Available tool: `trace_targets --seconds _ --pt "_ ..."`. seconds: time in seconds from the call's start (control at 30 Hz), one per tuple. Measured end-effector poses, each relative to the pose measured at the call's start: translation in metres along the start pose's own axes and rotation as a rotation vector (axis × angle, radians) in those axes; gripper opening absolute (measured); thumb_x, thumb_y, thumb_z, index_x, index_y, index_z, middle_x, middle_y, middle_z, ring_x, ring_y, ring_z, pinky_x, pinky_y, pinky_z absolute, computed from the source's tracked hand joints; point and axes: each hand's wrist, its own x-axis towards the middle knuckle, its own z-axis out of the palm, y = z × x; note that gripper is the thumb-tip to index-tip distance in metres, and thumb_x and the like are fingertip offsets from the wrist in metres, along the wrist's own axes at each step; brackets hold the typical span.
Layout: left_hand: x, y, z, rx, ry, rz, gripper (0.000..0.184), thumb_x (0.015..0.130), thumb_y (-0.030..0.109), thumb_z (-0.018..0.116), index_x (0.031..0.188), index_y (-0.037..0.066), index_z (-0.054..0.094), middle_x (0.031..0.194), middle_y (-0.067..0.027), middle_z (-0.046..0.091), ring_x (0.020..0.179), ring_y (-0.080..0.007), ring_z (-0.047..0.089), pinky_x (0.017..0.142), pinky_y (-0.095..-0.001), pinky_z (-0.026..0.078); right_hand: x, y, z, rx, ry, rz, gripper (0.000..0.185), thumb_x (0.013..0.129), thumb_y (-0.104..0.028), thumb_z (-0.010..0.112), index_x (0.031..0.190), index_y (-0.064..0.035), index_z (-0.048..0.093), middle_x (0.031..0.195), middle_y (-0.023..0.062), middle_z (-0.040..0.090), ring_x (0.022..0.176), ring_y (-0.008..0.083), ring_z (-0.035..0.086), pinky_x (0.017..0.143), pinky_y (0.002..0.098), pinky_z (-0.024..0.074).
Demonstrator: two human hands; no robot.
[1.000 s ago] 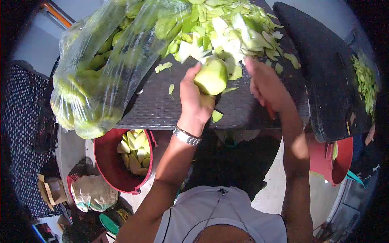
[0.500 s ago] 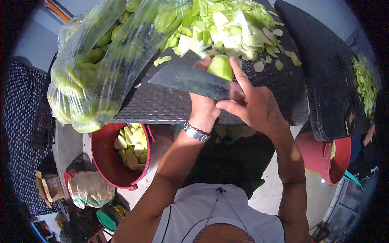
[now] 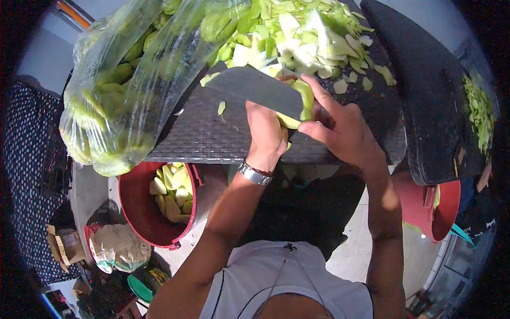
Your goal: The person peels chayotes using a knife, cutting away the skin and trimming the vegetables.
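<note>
My left hand (image 3: 264, 127), with a metal watch at the wrist, is closed around a pale green vegetable (image 3: 289, 122) that looks like a chayote; the blade hides much of both. My right hand (image 3: 342, 125) grips a broad knife (image 3: 255, 90), its handle mostly hidden in my fingers. The blade lies across the vegetable, tip to the left. A strip of green peel (image 3: 306, 98) stands at the blade's handle end, by my right fingertips. Beyond my hands lies a heap of green and whitish peelings (image 3: 305, 45) on the dark woven tabletop (image 3: 212, 135).
A clear plastic bag (image 3: 111, 106) of green vegetables hangs over the table's left edge. Below stands a red bucket (image 3: 151, 220) with peeled pieces. Another red bucket (image 3: 443, 212) is at right, under a black board-like surface (image 3: 430, 101).
The knife has turned and its handle end has come up over the vegetable, which has tilted down toward me. A small peel piece now lies on the table left of my hand.
</note>
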Motion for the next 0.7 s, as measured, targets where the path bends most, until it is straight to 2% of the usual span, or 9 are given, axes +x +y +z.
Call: trace_targets --seconds 0.1,0.2,0.3,0.37,0.4,0.5,0.53,0.63,0.7 --pt "-0.001 -0.001 0.003 0.032 0.043 0.028 0.02 0.093 0.006 0.058 0.107 -0.006 0.066 0.102 -0.012 0.069 0.091 -0.0203 0.068 0.081 -0.032 0.056 0.0 0.001 -0.005 -0.004 -0.045 0.022 0.08 0.089 -0.031 0.078 0.154 -0.0065 0.038 0.076 0.0156 0.067 0.068 0.0231 0.07 0.067 0.0378 0.0552" --pt "-0.004 -0.003 0.002 0.064 0.011 0.067 0.019 0.092 0.007 0.06 0.104 -0.005 0.066 0.099 -0.0116 0.069 0.089 -0.0191 0.068 0.079 -0.031 0.055 -0.001 0.004 -0.002 0.09 0.0 0.002 0.075 0.089 -0.027 0.073 0.155 -0.0124 0.04 0.07 0.0132 0.06 0.061 0.013 0.052 0.063 0.031 0.0481" --pt "-0.01 0.002 0.007 0.143 -0.039 0.056 0.014 0.092 0.009 0.061 0.099 -0.002 0.065 0.093 -0.0077 0.067 0.083 -0.0139 0.063 0.074 -0.0281 0.051 0.004 0.015 -0.012 -0.036 -0.005 0.088 0.078 0.094 -0.048 0.068 0.15 -0.0027 0.041 0.074 0.012 0.067 0.065 0.0202 0.068 0.064 0.0359 0.0539" --pt "-0.011 0.0 0.011 0.275 -0.082 0.016 0.01 0.093 0.009 0.06 0.095 0.0 0.063 0.087 -0.0033 0.064 0.079 -0.0086 0.057 0.069 -0.0252 0.047 0.006 0.031 -0.011 0.094 0.014 0.098 0.075 0.095 -0.055 0.063 0.146 -0.0025 0.045 0.071 0.0103 0.066 0.059 0.0186 0.065 0.059 0.0348 0.0518" --pt "-0.008 -0.004 0.011 0.321 -0.045 0.013 0.015 0.097 0.015 0.06 0.101 0.001 0.062 0.091 -0.0044 0.065 0.079 -0.0113 0.06 0.07 -0.0264 0.049 0.009 0.03 -0.011 0.16 0.016 0.106 0.074 0.096 -0.058 0.06 0.144 -0.0025 0.047 0.07 0.0095 0.066 0.057 0.0178 0.064 0.056 0.0342 0.0508" --pt "0.013 -0.001 0.011 0.081 0.023 -0.277 0.034 0.097 0.03 0.063 0.113 0.0 0.061 0.099 -0.0125 0.068 0.085 -0.0258 0.067 0.075 -0.0416 0.058 0.016 0.015 -0.035 0.572 -0.115 0.548 0.069 0.097 -0.06 0.057 0.135 -0.0029 0.053 0.065 0.0068 0.062 0.052 0.0145 0.058 0.048 0.031 0.0451" --pt "0.012 0.011 0.021 0.014 0.029 -0.342 0.045 0.098 0.04 0.062 0.119 0.001 0.06 0.104 -0.015 0.069 0.092 -0.0309 0.068 0.078 -0.0499 0.06 0.025 0.02 -0.036 0.518 -0.057 0.561 0.069 0.097 -0.061 0.056 0.134 -0.0028 0.054 0.064 0.006 0.061 0.05 0.0139 0.056 0.047 0.0301 0.0438" --pt "0.021 0.018 0.014 -0.125 0.052 -0.431 0.039 0.099 0.037 0.06 0.119 0.004 0.059 0.104 -0.0116 0.068 0.09 -0.025 0.069 0.072 -0.0446 0.06 0.046 0.026 -0.035 0.352 0.105 0.567 0.071 0.097 -0.063 0.054 0.137 -0.004 0.051 0.062 0.0039 0.058 0.045 0.0119 0.049 0.043 0.0282 0.0401" --pt "0.021 0.024 0.012 -0.104 0.071 -0.431 0.042 0.099 0.04 0.06 0.12 0.004 0.059 0.106 -0.0111 0.068 0.092 -0.0255 0.068 0.081 -0.0438 0.058 0.052 0.018 -0.026 0.226 0.182 0.529 0.077 0.099 -0.064 0.051 0.149 -0.0062 0.044 0.061 0.0031 0.057 0.039 0.0102 0.043 0.041 0.0279 0.0377"
